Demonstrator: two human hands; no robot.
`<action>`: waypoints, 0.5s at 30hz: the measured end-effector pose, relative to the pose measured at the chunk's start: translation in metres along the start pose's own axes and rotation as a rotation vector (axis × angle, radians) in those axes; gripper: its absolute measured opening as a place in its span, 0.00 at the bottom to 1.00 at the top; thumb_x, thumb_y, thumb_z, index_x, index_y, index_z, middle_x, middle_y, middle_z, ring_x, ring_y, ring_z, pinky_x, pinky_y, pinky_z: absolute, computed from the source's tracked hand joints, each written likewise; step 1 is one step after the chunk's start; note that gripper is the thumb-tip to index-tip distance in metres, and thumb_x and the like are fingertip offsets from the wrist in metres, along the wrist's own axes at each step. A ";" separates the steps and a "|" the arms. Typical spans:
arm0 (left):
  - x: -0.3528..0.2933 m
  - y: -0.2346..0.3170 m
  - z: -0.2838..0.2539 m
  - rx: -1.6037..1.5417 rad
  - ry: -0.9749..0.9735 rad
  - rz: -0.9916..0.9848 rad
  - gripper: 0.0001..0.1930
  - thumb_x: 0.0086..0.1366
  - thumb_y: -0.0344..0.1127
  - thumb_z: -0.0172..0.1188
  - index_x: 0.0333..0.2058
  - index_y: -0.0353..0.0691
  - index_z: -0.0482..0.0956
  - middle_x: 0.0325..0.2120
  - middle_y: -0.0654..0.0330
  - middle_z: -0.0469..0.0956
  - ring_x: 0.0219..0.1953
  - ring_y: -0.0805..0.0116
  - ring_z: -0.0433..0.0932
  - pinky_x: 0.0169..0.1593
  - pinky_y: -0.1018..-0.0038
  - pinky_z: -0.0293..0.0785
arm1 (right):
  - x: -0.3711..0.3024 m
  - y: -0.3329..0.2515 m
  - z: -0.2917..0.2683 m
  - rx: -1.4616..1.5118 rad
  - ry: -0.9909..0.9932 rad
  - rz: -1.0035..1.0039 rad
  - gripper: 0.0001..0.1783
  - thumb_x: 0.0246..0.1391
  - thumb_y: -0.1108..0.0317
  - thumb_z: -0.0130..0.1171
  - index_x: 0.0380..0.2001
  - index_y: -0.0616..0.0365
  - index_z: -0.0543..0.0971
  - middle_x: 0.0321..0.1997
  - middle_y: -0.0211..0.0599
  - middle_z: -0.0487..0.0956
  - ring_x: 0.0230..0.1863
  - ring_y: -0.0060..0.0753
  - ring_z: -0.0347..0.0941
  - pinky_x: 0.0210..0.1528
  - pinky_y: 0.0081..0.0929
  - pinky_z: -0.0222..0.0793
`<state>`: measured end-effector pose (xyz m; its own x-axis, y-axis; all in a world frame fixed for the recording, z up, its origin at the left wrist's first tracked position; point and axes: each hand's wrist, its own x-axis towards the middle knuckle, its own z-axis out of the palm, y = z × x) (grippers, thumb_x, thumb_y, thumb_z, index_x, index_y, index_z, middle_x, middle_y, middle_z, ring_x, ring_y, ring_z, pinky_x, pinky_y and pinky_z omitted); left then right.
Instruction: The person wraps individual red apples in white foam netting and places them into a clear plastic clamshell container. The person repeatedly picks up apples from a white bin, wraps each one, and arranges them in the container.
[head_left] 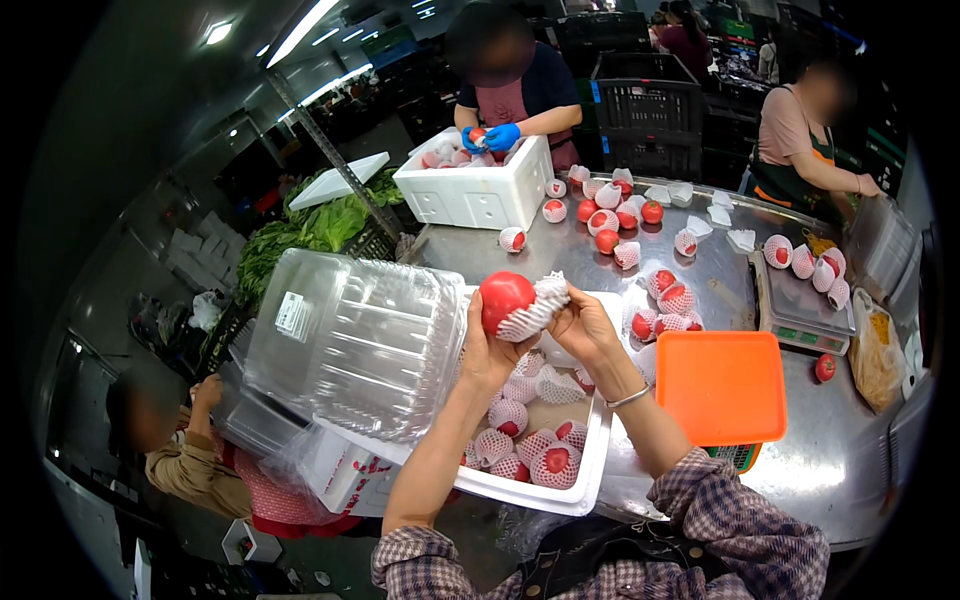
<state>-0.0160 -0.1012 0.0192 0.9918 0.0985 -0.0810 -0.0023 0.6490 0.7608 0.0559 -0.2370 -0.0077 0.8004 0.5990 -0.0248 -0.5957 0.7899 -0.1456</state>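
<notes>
My left hand (pixel 486 352) is closed around a large red tomato (pixel 506 300), held up over a white foam box. Partly round the tomato's right side is a white foam net sleeve (pixel 540 312). The fingers of my right hand (pixel 586 330) pinch the far end of this sleeve. Beneath both hands stands the white foam box (pixel 592 470), which holds several tomatoes (pixel 555 460) in foam nets. Part of its contents is hidden by my hands and forearms.
Clear plastic clamshells (pixel 350 340) overlap the box's left side. An orange tray (pixel 722 385) lies right. Netted and bare tomatoes (pixel 605 240) are spread over the metal table (pixel 460 250). A scale (pixel 800 310) holds more. Across, a person in blue gloves (pixel 502 137) works at another foam box (pixel 470 190).
</notes>
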 end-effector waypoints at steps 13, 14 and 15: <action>-0.007 0.005 0.012 -0.118 0.003 -0.039 0.30 0.59 0.63 0.45 0.47 0.43 0.69 0.40 0.58 0.75 0.40 0.64 0.77 0.42 0.66 0.77 | -0.039 -0.021 -0.005 -0.341 -0.069 0.116 0.11 0.54 0.66 0.57 0.40 0.58 0.74 0.39 0.32 0.78 0.38 0.25 0.76 0.42 0.28 0.75; -0.006 0.004 0.010 -0.121 0.008 -0.045 0.29 0.59 0.62 0.47 0.48 0.43 0.68 0.41 0.58 0.75 0.40 0.64 0.77 0.41 0.67 0.77 | -0.040 -0.022 -0.003 -0.332 -0.102 0.087 0.11 0.54 0.66 0.56 0.40 0.58 0.74 0.39 0.32 0.78 0.38 0.25 0.76 0.43 0.28 0.75; -0.006 0.003 0.007 -0.125 0.012 -0.051 0.29 0.60 0.60 0.48 0.48 0.42 0.68 0.41 0.58 0.75 0.41 0.64 0.77 0.40 0.68 0.78 | -0.040 -0.022 -0.002 -0.324 -0.156 0.049 0.11 0.56 0.65 0.54 0.40 0.59 0.74 0.39 0.33 0.78 0.39 0.25 0.76 0.44 0.27 0.74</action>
<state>-0.0207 -0.1047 0.0266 0.9895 0.0715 -0.1257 0.0313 0.7425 0.6692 0.0368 -0.2788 -0.0052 0.7367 0.6675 0.1081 -0.5607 0.6923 -0.4542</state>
